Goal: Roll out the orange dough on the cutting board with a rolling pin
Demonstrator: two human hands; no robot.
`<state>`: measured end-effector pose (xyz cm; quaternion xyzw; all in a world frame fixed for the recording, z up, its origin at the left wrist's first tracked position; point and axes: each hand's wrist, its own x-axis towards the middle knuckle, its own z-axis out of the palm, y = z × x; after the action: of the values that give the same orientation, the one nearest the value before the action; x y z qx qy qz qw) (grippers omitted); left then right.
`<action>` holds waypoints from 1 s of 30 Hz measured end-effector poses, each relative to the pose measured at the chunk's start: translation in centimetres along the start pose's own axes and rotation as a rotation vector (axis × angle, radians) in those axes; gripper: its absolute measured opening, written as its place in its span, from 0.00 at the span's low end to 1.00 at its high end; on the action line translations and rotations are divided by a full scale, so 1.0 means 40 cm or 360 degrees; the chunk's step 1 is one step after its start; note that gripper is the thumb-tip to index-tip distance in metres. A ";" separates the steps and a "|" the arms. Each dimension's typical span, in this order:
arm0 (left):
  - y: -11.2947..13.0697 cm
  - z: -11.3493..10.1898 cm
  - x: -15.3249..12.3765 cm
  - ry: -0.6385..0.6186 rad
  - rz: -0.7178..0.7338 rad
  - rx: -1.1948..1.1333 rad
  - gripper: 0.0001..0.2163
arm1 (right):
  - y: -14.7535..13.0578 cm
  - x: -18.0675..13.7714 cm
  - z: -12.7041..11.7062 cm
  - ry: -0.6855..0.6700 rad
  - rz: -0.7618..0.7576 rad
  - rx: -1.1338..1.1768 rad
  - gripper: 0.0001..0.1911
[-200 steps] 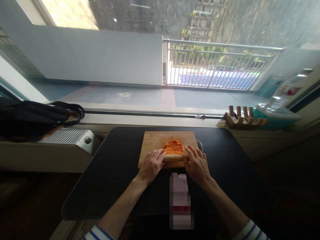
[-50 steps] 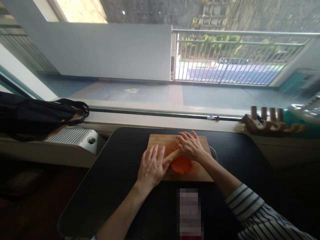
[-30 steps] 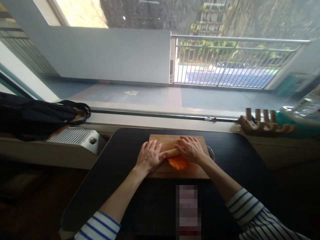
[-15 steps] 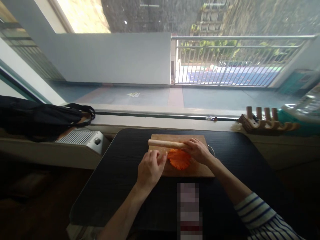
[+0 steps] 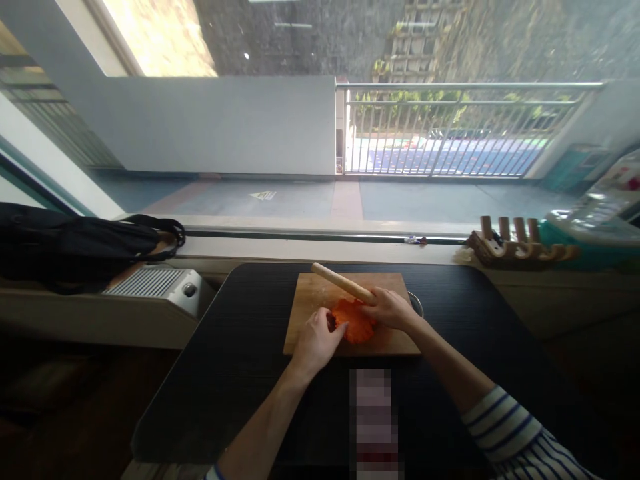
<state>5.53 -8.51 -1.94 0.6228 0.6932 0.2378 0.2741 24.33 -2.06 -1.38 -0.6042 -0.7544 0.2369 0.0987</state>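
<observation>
Right hand — gripping rolling pin | left hand — pinching orange dough on board | teal tub: contents unclear

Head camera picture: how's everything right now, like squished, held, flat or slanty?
Orange dough, flattened, with a bumpy edge.
Rolling pin, slanted, held near one end.
Cutting board, lying flat on the black table, with pale smudges.
Right hand, closed around the rolling pin.
Left hand, curled at the dough's edge; whether it grips is unclear.
Black bag, lying down; whether it's zipped is unclear.
</observation>
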 end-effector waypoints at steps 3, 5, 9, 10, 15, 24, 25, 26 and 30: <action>-0.007 0.013 0.006 0.0032 0.0007 -0.0137 0.13 | 0.004 0.004 0.003 0.0013 -0.0087 0.0098 0.12; -0.011 0.021 0.014 0.0036 -0.0023 -0.0335 0.14 | 0.007 0.004 0.003 0.0029 -0.0123 0.0174 0.10; -0.008 0.038 0.039 0.0118 -0.0192 -0.0795 0.16 | 0.009 0.003 0.005 0.0057 -0.0026 0.0356 0.11; -0.005 0.041 0.045 0.0143 -0.0243 -0.0885 0.17 | 0.011 0.003 0.006 0.0064 -0.0009 0.0405 0.11; 0.002 0.041 0.070 0.0014 -0.0122 -0.1211 0.14 | 0.033 0.007 0.017 0.0081 0.0021 0.0567 0.11; 0.001 0.050 0.105 -0.0012 0.0032 -0.1225 0.13 | 0.067 0.033 0.025 0.0325 -0.0125 0.0931 0.14; 0.005 0.051 0.107 -0.0059 0.0061 -0.1245 0.13 | 0.067 0.038 0.025 0.0318 -0.0165 0.0984 0.14; 0.008 0.051 0.109 -0.0107 0.0088 -0.1260 0.13 | 0.067 0.042 0.024 0.0296 -0.0198 0.1036 0.15; 0.016 0.057 0.114 -0.0194 0.0171 -0.1330 0.15 | 0.061 0.051 0.024 0.0226 -0.0222 0.1180 0.16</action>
<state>7.19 -3.93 -3.56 0.5064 0.4862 0.4751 0.5306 25.50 0.05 -3.68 -0.4896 -0.6481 0.4439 0.3783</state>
